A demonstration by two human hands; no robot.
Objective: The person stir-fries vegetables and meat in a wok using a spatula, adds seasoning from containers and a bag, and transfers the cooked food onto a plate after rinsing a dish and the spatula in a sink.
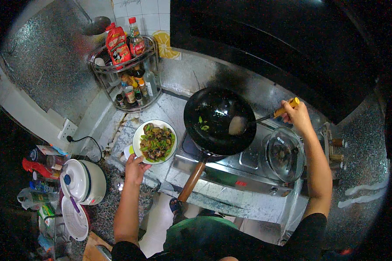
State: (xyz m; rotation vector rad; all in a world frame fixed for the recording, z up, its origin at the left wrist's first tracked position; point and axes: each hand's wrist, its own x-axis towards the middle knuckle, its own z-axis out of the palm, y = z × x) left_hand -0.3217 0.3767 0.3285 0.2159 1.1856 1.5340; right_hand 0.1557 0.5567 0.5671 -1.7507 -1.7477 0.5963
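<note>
My left hand point(135, 170) grips the near rim of a white plate point(135, 138), just left of the stove. A stir-fry of green pepper pieces and brown chunks point(156, 143) is heaped on it. With fingers wrapped round its yellow handle, my right hand point(297, 116) holds a spatula point(237, 125). The blade rests inside a black wok point(220, 98) on the left burner. Only a few green pepper bits point(204, 127) and small specks cling to the wok. Its wooden handle point(191, 182) points toward me.
A glass lid point(285, 154) lies on the stove's right side. Behind the plate stands a tiered rack point(126, 69) with sauce bottles. A white rice cooker point(91, 180) and a white strainer basket point(75, 219) sit at the left. A dark range hood point(270, 43) overhangs the stove.
</note>
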